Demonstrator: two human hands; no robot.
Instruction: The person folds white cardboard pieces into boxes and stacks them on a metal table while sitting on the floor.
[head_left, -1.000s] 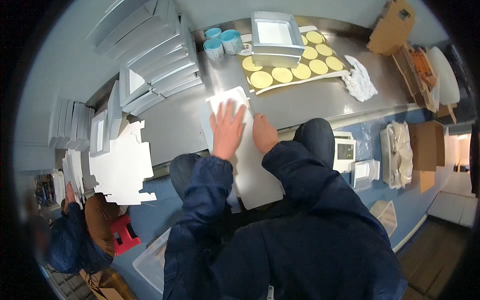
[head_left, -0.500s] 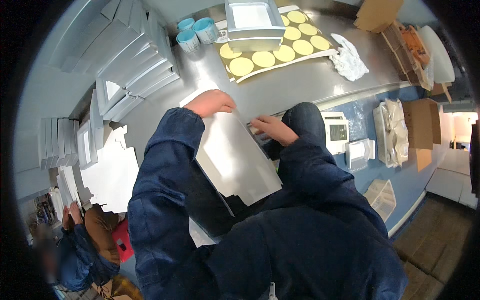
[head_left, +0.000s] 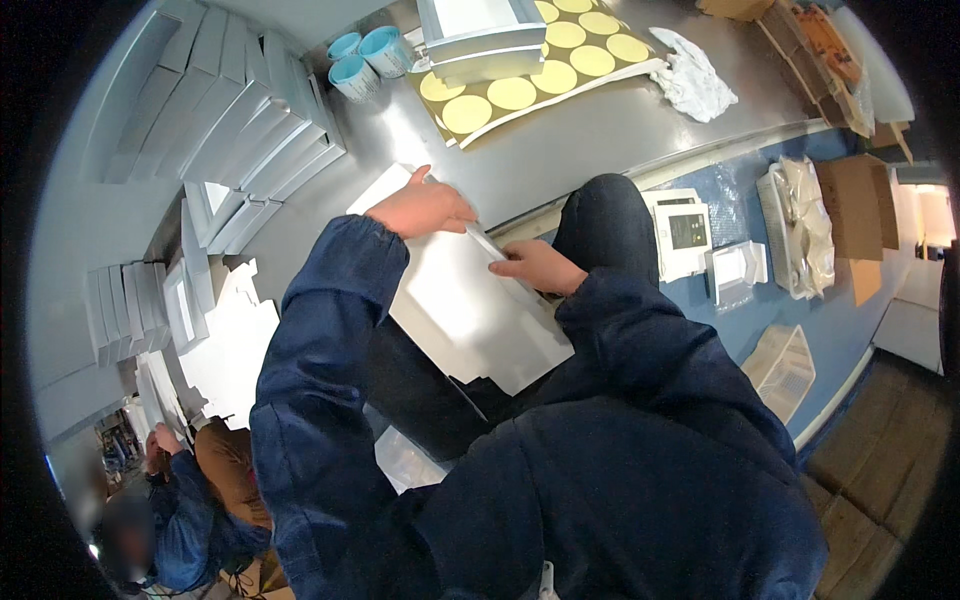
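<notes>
A flat white cardboard box blank [head_left: 455, 300] lies across my lap, slanting from the metal table toward my body, with notches cut in its near end. My left hand [head_left: 425, 208] is on its far part, fingers curled over the right-hand edge and thumb sticking out. Along that edge a narrow strip stands folded up. My right hand [head_left: 542, 267] grips this strip, its thumb on the inner side and the other fingers mostly hidden behind.
Stacked white boxes [head_left: 225, 110] and more white blanks [head_left: 235, 335] are at left. Ahead are blue-white label rolls [head_left: 355, 78], a sheet of round yellow stickers [head_left: 515, 95], a box tray [head_left: 480, 50] and a crumpled white cloth [head_left: 695, 82]. A co-worker [head_left: 190, 510] sits lower left.
My right hand has come up against the blank's right edge and closed on it. That edge strip now stands up. The whole view has shifted slightly.
</notes>
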